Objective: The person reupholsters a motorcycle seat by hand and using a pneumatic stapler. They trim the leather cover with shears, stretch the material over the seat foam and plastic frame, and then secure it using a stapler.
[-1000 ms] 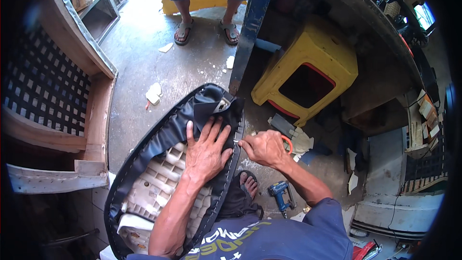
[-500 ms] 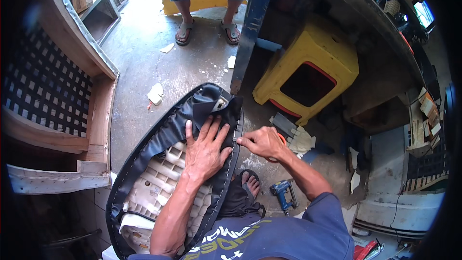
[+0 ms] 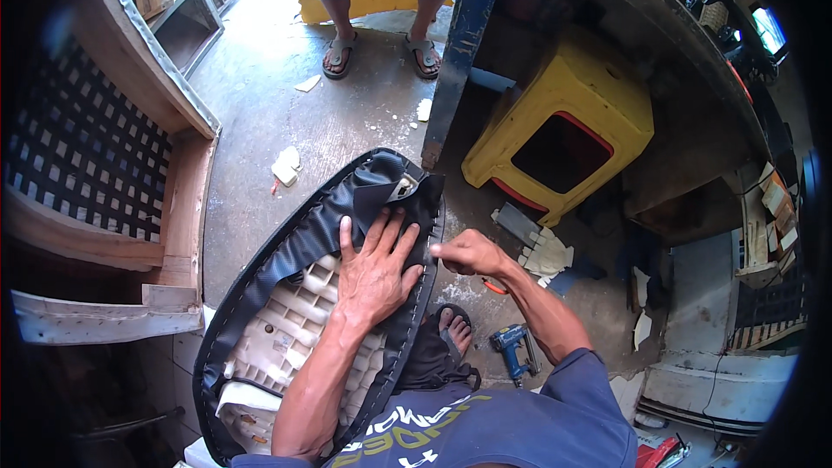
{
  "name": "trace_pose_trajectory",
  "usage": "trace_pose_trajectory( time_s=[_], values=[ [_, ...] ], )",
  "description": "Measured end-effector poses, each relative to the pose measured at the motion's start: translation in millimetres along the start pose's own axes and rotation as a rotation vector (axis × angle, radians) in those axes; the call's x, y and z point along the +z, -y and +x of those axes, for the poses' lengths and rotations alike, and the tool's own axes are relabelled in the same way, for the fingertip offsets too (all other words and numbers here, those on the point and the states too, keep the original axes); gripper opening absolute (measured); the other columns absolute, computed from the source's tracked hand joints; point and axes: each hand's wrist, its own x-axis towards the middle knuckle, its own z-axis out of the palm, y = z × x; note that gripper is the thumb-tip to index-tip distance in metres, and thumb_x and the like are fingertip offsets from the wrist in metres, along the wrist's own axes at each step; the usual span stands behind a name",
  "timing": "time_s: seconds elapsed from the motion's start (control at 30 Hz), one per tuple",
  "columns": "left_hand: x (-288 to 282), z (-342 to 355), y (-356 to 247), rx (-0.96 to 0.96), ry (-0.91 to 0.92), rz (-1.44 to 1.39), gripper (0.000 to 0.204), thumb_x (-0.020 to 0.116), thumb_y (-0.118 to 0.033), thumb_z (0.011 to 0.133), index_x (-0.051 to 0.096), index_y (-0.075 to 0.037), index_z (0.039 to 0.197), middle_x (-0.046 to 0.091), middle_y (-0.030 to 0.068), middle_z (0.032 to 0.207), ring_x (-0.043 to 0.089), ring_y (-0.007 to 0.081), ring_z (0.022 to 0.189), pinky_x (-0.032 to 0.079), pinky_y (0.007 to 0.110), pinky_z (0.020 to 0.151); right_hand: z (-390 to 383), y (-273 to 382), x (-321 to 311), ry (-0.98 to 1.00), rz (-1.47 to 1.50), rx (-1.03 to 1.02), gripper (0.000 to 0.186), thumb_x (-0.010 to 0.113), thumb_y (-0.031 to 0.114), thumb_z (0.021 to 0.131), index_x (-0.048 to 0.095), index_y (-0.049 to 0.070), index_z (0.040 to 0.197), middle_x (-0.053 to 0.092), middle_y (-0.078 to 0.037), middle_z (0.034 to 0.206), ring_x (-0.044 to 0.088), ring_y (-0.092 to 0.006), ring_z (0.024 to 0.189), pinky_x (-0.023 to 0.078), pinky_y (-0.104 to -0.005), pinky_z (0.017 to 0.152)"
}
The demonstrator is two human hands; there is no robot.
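Observation:
A motorcycle seat point(image 3: 260, 347) lies upside down before me, its cream ribbed plastic base showing inside a black cover. Staples run along the cover's folded edge. My left hand point(image 3: 377, 273) rests flat with spread fingers on the base and the black cover point(image 3: 360, 199) near the narrow end. At the seat's right edge, my right hand point(image 3: 472, 253) is closed in a fist round what look like orange-handled scissors point(image 3: 495, 286). Most of this tool is hidden by the fist, and its tip meets the cover's edge. A blue staple gun point(image 3: 516, 353) lies on the floor near my foot.
A yellow plastic stool point(image 3: 563, 121) lies under the bench at right. Wooden frames with black webbing point(image 3: 87, 139) stand at left. Foam scraps point(image 3: 286, 166) dot the floor. A seated person's sandalled feet point(image 3: 340, 56) are at the far side.
My right fist has turned slightly at the seat's edge, and less of the orange handle shows. My left hand keeps its place on the seat. The whole view has shifted a little.

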Motion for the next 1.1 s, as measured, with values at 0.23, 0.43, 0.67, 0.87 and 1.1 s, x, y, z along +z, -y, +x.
trace_pose_trajectory(
  time_s=[0.23, 0.43, 0.67, 0.87, 1.1],
  values=[
    [-6.9, -2.2, 0.0, 0.052, -0.039, -0.039, 0.045, 0.078, -0.040, 0.090, 0.074, -0.029, 0.133, 0.052, 0.0076, 0.160, 0.041, 0.0260, 0.153, 0.008, 0.063, 0.127, -2.2, -138.2, 22.2, -0.725, -0.499, 0.097, 0.084, 0.078, 0.045, 0.089, 0.048, 0.003, 0.155, 0.072, -0.027, 0.118, 0.070, -0.0423, 0.113, 0.054, -0.0492, 0.099],
    [1.0, -2.2, 8.3, 0.033, -0.145, -0.206, 0.027, 0.085, -0.025, 0.083, 0.084, -0.028, 0.110, 0.069, 0.0081, 0.139, 0.056, 0.0286, 0.142, 0.014, 0.061, 0.125, -149.5, -260.5, 110.1, -0.171, -0.507, 1.056, 0.090, 0.082, 0.023, 0.082, 0.036, 0.009, 0.158, 0.065, -0.031, 0.135, 0.068, -0.0462, 0.120, 0.054, -0.0529, 0.101],
    [-0.1, -2.8, 7.5, 0.037, -0.258, -0.211, 0.018, 0.084, -0.022, 0.085, 0.076, -0.009, 0.095, 0.074, 0.0064, 0.126, 0.061, 0.0258, 0.134, 0.025, 0.054, 0.124, -185.1, -308.6, 187.4, -0.961, -0.327, 0.811, 0.100, 0.083, 0.014, 0.078, 0.025, 0.007, 0.160, 0.053, -0.033, 0.148, 0.060, -0.0522, 0.128, 0.049, -0.0540, 0.110],
    [-4.7, -4.5, -4.9, -0.038, -0.263, -0.129, 0.041, 0.085, -0.041, 0.084, 0.070, -0.006, 0.102, 0.070, 0.0101, 0.128, 0.060, 0.0280, 0.132, 0.024, 0.055, 0.124, -148.0, -200.3, 83.3, -0.922, 0.226, 0.672, 0.027, 0.071, 0.022, 0.085, 0.074, 0.002, 0.103, 0.071, -0.007, 0.077, 0.071, -0.0201, 0.072, 0.057, -0.0373, 0.072],
    [17.7, 2.6, -20.9, -0.098, -0.270, 0.023, 0.036, 0.078, -0.037, 0.089, 0.068, -0.006, 0.104, 0.062, 0.0209, 0.126, 0.057, 0.0379, 0.118, 0.018, 0.062, 0.125, -116.6, 19.0, 3.8, -0.576, -0.288, -0.216, 0.027, 0.081, 0.013, 0.076, 0.077, 0.000, 0.099, 0.077, -0.015, 0.084, 0.076, -0.0247, 0.074, 0.059, -0.0380, 0.072]
  ],
)
